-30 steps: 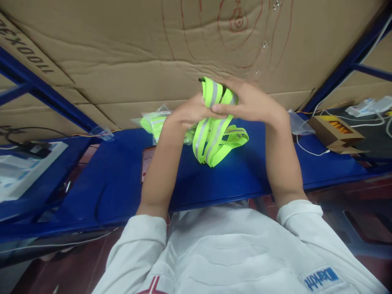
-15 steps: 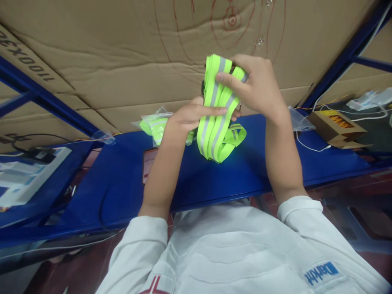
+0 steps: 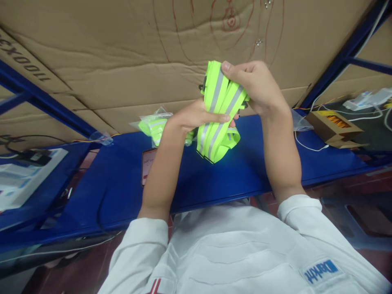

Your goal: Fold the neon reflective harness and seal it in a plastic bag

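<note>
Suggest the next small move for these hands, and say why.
Probably the right hand should press the upper folds together: the left hand already grips the yellow-green strap bundle around its middle, while the folds above fan apart beside the right thumb.

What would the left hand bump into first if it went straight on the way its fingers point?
Beyond the yellow-green strap in its grip, the left hand points toward the right forearm, so it would probably meet that first; one view leaves the depth unclear.
</note>
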